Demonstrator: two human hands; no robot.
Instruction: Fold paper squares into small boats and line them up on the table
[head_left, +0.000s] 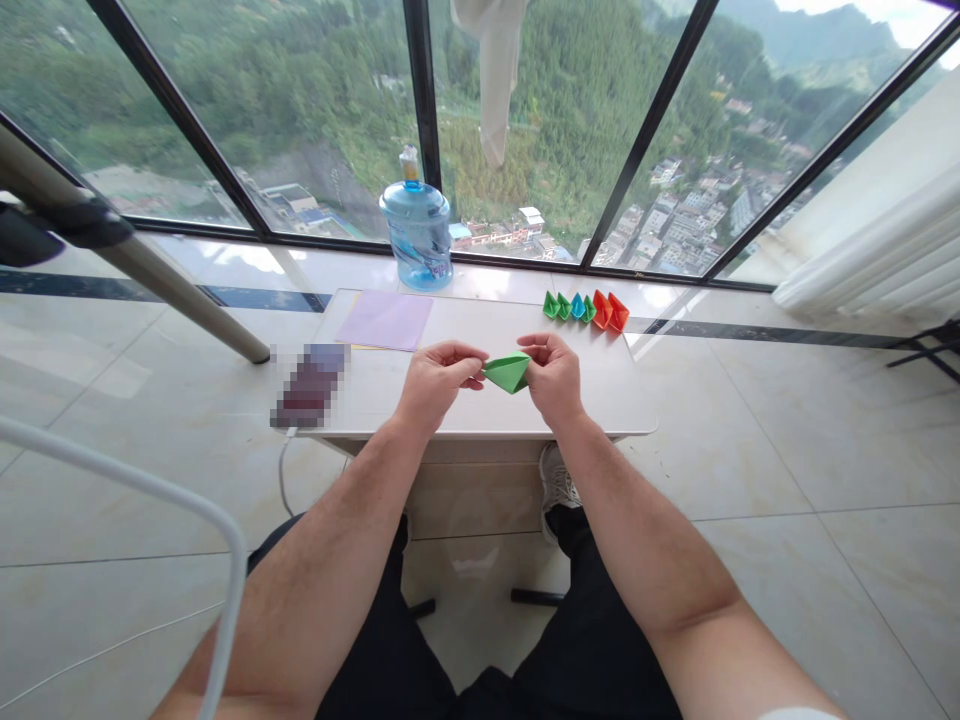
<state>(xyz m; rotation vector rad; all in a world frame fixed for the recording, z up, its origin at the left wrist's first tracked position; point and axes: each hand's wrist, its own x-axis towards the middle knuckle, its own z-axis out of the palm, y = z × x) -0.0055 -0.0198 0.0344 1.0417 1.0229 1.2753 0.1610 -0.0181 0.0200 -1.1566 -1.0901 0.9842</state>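
Note:
A folded piece of green paper is held up above the front part of the small white table. My left hand pinches its left corner between thumb and fingers. On the opposite side, my right hand grips the right end, its fingertips partly hidden behind the paper. The paper has a pointed, boat-like shape with a fold along its top. Behind my right hand stands a row of small folded paper boats in green, blue and orange-red, at the table's back right.
Sheets of lilac paper lie at the back left of the table. A blurred-out phone-like object with a cable rests at the left edge. Behind the table, a blue water jug stands by the window. A slanted pole rises at left.

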